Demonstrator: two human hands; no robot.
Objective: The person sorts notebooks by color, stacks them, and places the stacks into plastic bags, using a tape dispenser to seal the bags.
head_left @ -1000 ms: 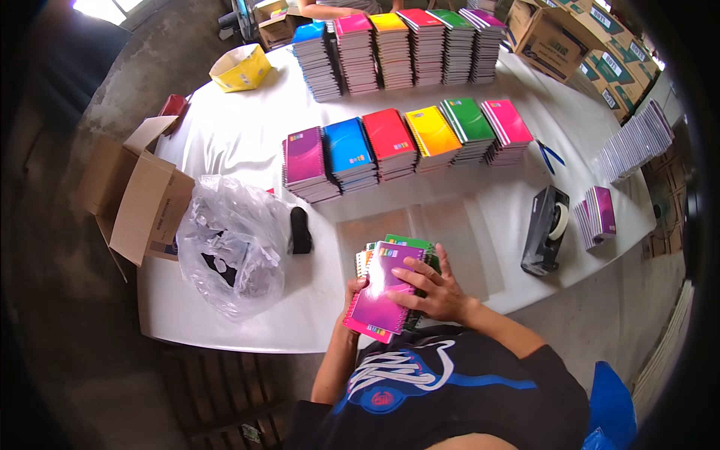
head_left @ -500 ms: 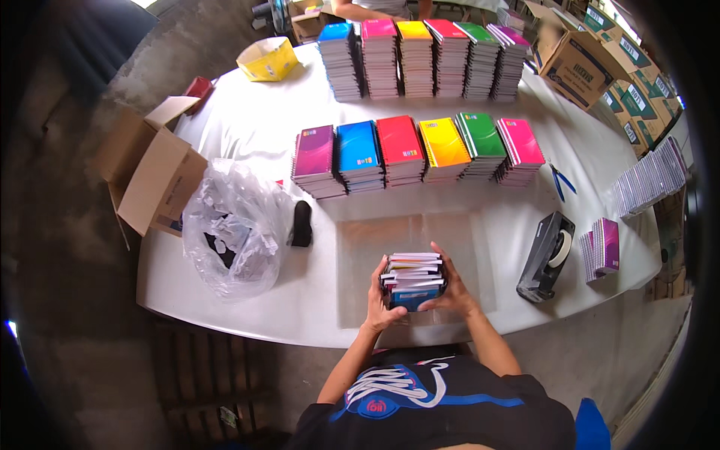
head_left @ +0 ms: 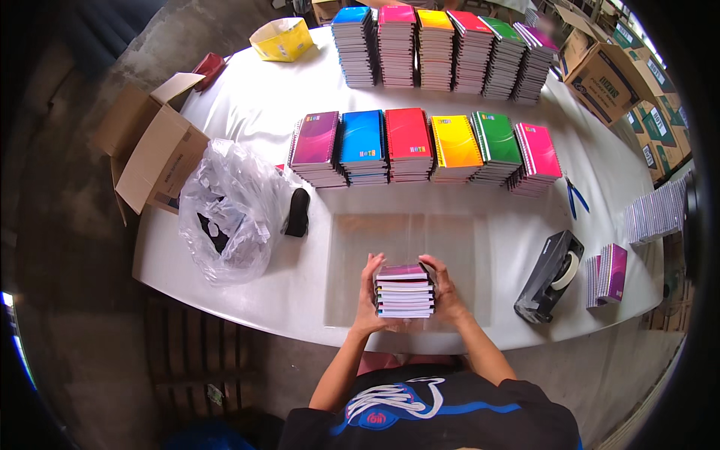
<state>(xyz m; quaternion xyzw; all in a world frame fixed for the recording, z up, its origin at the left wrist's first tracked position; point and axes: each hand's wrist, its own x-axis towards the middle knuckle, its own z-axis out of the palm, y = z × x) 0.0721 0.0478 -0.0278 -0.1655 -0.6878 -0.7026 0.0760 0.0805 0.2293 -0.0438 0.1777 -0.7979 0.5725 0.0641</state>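
A small stack of spiral notebooks (head_left: 405, 294), page edges turned up toward me and a magenta cover at its far side, stands between my palms. My left hand (head_left: 367, 298) presses the stack's left side. On its right side my right hand (head_left: 448, 298) does the same, thumb and fingers bent round it. Below them lies a clear plastic sheet or bag pile (head_left: 349, 255), flat on the white-covered table (head_left: 300, 300). Whether the stack rests on the plastic or is held just above it, I cannot tell.
Beyond are two rows of coloured notebook piles (head_left: 409, 142). Left stand a clear bag of scraps (head_left: 232, 217), a black object (head_left: 298, 212) and an open carton (head_left: 161, 157). A tape dispenser (head_left: 551, 274), blue-handled pliers (head_left: 576, 199) and purple notebooks (head_left: 615, 271) lie right.
The stack has been turned in my hands: the blue cover that was nearest me is out of sight, and a magenta one shows at the far side. The view has shifted slightly.
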